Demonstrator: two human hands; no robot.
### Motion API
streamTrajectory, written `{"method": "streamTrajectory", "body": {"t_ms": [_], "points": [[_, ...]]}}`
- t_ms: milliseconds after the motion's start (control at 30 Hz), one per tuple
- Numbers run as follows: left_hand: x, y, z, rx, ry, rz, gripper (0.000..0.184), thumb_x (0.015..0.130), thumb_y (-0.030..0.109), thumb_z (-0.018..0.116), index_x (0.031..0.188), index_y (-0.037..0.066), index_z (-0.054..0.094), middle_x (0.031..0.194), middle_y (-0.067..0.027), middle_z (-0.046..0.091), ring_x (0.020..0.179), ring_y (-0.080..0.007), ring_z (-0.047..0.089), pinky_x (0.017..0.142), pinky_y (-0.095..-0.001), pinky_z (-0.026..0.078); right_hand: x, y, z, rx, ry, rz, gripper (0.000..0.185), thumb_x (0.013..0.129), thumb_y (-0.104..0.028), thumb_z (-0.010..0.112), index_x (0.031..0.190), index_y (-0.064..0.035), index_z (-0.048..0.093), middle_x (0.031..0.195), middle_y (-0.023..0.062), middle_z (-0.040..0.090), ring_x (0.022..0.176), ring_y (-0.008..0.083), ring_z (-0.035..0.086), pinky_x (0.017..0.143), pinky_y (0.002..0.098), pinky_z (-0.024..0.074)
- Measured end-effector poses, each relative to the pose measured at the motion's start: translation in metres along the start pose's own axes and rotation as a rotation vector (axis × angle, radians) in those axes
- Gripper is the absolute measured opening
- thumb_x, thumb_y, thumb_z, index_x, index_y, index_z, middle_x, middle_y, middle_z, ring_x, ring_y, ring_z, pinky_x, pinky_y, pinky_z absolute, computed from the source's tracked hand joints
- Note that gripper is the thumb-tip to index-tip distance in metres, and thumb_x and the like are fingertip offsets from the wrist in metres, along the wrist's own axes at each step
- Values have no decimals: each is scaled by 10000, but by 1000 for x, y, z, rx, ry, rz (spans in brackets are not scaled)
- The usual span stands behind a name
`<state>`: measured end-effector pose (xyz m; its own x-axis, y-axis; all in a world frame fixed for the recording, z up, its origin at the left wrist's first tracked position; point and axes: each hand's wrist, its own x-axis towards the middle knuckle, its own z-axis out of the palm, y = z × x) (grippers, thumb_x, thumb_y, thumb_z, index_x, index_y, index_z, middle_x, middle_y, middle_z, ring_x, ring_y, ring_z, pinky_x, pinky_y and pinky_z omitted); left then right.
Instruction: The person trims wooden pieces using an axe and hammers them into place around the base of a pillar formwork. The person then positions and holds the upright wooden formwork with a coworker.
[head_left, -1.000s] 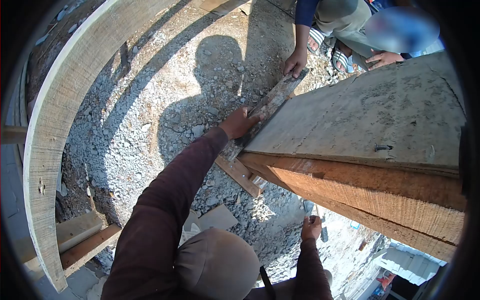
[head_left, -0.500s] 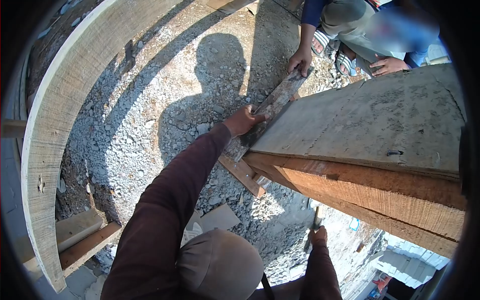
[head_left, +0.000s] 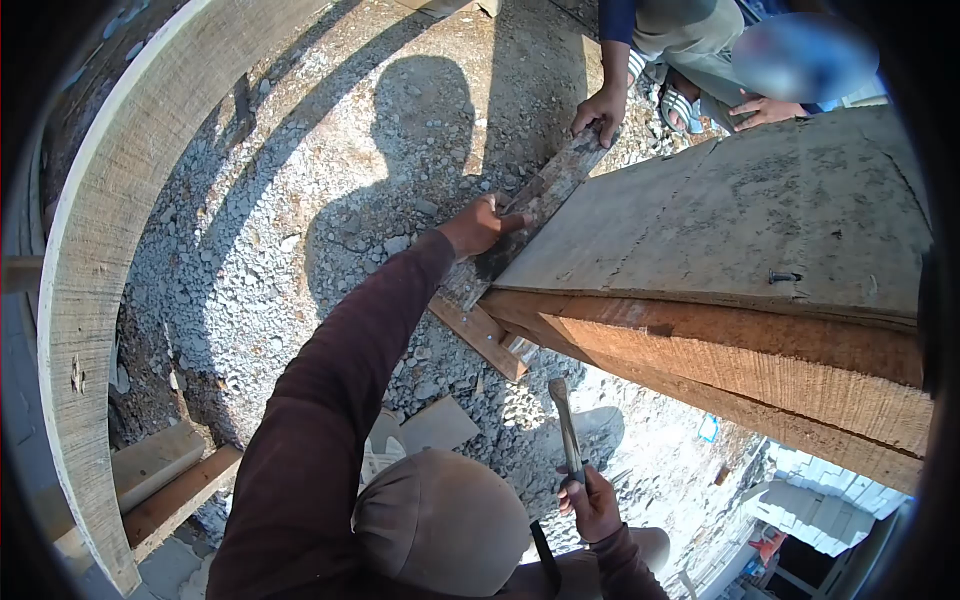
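My left hand (head_left: 474, 226) is closed around a narrow, weathered wooden plank (head_left: 552, 192) that lies slanted along the end of a big wooden panel (head_left: 720, 210). Farther up, the same plank is gripped by a co-worker's hand (head_left: 601, 113). Low in the view, my right hand (head_left: 592, 503) holds a hammer (head_left: 568, 430) by its handle, the head end pointing up and away from me. The hammer is apart from the plank and the panel. Beneath the plank's near end a short wooden piece (head_left: 485, 342) sticks out.
A curved wooden board (head_left: 90, 260) arches along the left. Thick timber beams (head_left: 740, 375) edge the panel, and a nail or bolt (head_left: 785, 276) stands out of its face. Gravel ground (head_left: 250, 270) lies below. The co-worker crouches at the upper right; white blocks (head_left: 825, 515) are stacked lower right.
My right hand has come up and left with the hammer, which now shows fully. My left hand keeps its grip on the plank. The view has shifted slightly.
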<state>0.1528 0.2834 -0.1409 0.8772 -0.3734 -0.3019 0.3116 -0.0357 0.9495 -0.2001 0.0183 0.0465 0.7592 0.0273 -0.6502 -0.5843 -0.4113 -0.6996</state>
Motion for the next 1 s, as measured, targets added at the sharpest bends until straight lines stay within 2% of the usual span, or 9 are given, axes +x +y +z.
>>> {"method": "streamTrajectory", "body": {"t_ms": [100, 167, 267, 367, 533, 567, 633, 800, 1000], "points": [[-4, 3, 2, -7, 4, 0, 963, 842, 500, 754, 1412, -171, 364, 1407, -314, 480, 1313, -327, 496, 1091, -368, 384, 23, -26, 31, -219, -85, -71, 435, 1051, -391, 475, 1121, 23, 585, 654, -7, 525, 578, 76, 497, 545, 264, 422], [-13, 17, 1, -24, -7, -4, 937, 846, 492, 751, 1405, -162, 381, 1400, -307, 490, 1308, -325, 501, 1089, -366, 387, 42, -42, 53, -267, -27, -136, 330, 1045, -328, 481, 1022, -10, 565, 621, 120, 551, 550, 267, 593, 538, 391, 442], [-3, 3, -1, -20, -27, -4, 905, 852, 488, 747, 1395, -149, 402, 1379, -294, 512, 1292, -318, 513, 1082, -362, 394, 55, -81, 76, -108, 35, -218, 319, 1045, -314, 482, 991, -4, 532, 622, 157, 552, 556, 343, 595, 536, 428, 437], [7, -10, 2, 66, 38, 9, 893, 858, 487, 741, 1394, -144, 406, 1341, -285, 545, 1245, -303, 548, 1059, -359, 413, 81, -68, 86, -208, 40, -246, 366, 1069, -315, 416, 1075, 21, 563, 616, 20, 508, 532, 97, 488, 512, 288, 402], [8, -15, -1, 1, 6, 44, 856, 860, 472, 745, 1378, -134, 433, 1287, -261, 585, 1166, -274, 592, 1021, -352, 442, 81, -116, 93, -14, 97, -391, 371, 1064, -325, 412, 1101, 17, 551, 627, 32, 546, 517, 106, 527, 490, 278, 416], [8, -15, 0, -50, -20, 47, 846, 859, 467, 747, 1373, -132, 440, 1280, -257, 590, 1152, -268, 598, 1013, -349, 448, 79, -121, 97, 63, 166, -513, 588, 1033, -528, 395, 1095, 38, 540, 651, 30, 518, 506, 85, 462, 464, 234, 365], [5, -10, 4, 38, 42, 15, 819, 861, 458, 746, 1358, -126, 458, 1268, -246, 596, 1124, -254, 603, 996, -338, 454, 77, -120, 98, 161, 213, -748, 629, 1015, -569, 395, 1056, 43, 536, 657, 45, 526, 506, 93, 466, 463, 246, 380], [-1, 2, -2, 129, 43, -8, 747, 867, 458, 740, 1323, -85, 504, 1236, -216, 615, 1101, -244, 606, 982, -339, 453, 126, -29, 111, -238, 127, -191, 425, 1065, -386, 427, 970, 4, 568, 586, -6, 481, 512, 94, 470, 486, 284, 383], [17, -42, -1, 96, 71, 69, 679, 865, 437, 745, 1274, -63, 537, 1175, -184, 641, 1065, -211, 608, 942, -341, 467, 96, -106, 99, -91, 155, -460, 522, 1062, -461, 349, 963, 15, 538, 578, 2, 471, 491, 73, 454, 455, 245, 347]]}}
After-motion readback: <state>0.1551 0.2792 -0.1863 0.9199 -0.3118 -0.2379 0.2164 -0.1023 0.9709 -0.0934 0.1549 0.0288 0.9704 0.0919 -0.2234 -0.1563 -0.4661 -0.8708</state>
